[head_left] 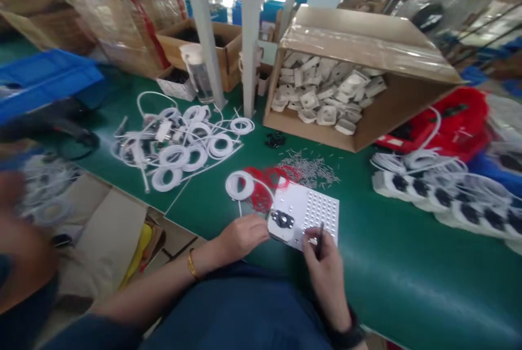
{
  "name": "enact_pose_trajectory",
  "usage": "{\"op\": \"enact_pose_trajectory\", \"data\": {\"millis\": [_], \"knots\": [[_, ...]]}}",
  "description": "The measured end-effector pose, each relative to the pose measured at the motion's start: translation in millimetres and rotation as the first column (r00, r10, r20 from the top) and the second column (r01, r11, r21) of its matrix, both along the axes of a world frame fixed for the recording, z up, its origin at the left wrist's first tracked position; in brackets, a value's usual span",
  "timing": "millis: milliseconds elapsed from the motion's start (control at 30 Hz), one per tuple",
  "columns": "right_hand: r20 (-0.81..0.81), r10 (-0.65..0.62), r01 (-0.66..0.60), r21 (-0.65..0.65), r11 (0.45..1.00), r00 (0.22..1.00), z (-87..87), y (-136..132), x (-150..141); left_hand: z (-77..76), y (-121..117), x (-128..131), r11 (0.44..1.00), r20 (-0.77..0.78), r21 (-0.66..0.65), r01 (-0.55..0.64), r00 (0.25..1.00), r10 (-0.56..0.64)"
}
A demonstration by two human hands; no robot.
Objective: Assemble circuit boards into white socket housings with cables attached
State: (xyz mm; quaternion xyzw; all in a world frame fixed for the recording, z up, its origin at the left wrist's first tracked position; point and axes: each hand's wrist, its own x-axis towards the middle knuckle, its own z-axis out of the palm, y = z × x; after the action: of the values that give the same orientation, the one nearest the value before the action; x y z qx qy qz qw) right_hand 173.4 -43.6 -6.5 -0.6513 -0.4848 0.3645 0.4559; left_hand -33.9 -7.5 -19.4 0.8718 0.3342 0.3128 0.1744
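My left hand (pixel 241 237) rests on the green table at the near left edge of a white perforated jig plate (pixel 316 207), touching a white plug part with a black face (pixel 282 222) seated on it. My right hand (pixel 326 263) grips a thin dark tool (pixel 320 237) held upright over the plate's near edge. A white coiled cable (pixel 240 185) and red wire loops (pixel 269 181) lie just behind the plate. Small metal pins (pixel 310 168) are scattered beyond them.
An open cardboard box of white plug shells (pixel 326 94) lies on its side at the back. Several white cable coils (pixel 183 141) lie to the left, and white power strips (pixel 440 198) to the right. A red bin (pixel 457 122) is at far right. Another person's blurred form (pixel 20 241) is at left.
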Motion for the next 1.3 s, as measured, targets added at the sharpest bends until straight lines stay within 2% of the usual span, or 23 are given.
{"op": "enact_pose_trajectory", "data": {"millis": [100, 200, 333, 500, 633, 767, 900, 1067, 1200, 1300], "knots": [[0.231, -0.023, 0.011, 0.052, 0.999, 0.973, -9.1, -6.7, -4.7, -4.8, 0.1, 2.5, 0.998, 0.021, -0.026, -0.055, 0.998, 0.055], [0.322, 0.011, -0.042, 0.088, 0.995, 0.947, -9.7, -11.8, -6.9, -5.2, 2.0, 3.8, 0.997, 0.011, -0.027, -0.073, 0.997, 0.073], [0.368, 0.049, -0.127, 0.192, 0.973, 0.929, -9.8, -14.6, -10.4, -1.1, 7.6, 3.3, 0.995, -0.028, -0.068, -0.066, 0.998, 0.064], [0.414, 0.1, -0.213, 0.236, 0.948, 0.905, -19.0, -13.5, -7.3, 0.5, 17.8, 3.3, 0.985, -0.062, -0.167, -0.031, 0.998, 0.021], [0.428, 0.19, -0.325, 0.269, 0.907, 0.884, -20.2, -11.7, -3.3, -3.1, 24.8, 5.0, 0.947, 0.033, -0.318, -0.052, 0.997, 0.066], [0.467, 0.225, -0.369, 0.243, 0.897, 0.855, -19.5, -13.3, -0.4, -6.2, 28.5, 5.9, 0.895, 0.11, -0.442, -0.06, 0.987, 0.121], [0.485, 0.227, -0.378, 0.24, 0.894, 0.845, -22.7, -17.1, 3.0, -5.0, 31.8, 3.3, 0.894, 0.11, -0.447, -0.023, 0.991, 0.08], [0.497, 0.242, -0.387, 0.211, 0.898, 0.833, -21.2, -16.3, 5.2, -1.0, 39.7, 1.3, 0.957, 0.008, -0.264, 0.116, 0.993, -0.118], [0.507, 0.271, -0.406, 0.176, 0.897, 0.818, -19.8, -15.5, 6.7, 2.5, 43.5, 6.2, 0.937, -0.068, -0.347, 0.041, 0.995, -0.069], [0.498, 0.182, -0.296, 0.16, 0.942, 0.848, -18.5, -14.5, 9.3, 9.7, 38.2, 2.9, 0.925, -0.091, -0.377, -0.039, 0.996, 0.005]]}}
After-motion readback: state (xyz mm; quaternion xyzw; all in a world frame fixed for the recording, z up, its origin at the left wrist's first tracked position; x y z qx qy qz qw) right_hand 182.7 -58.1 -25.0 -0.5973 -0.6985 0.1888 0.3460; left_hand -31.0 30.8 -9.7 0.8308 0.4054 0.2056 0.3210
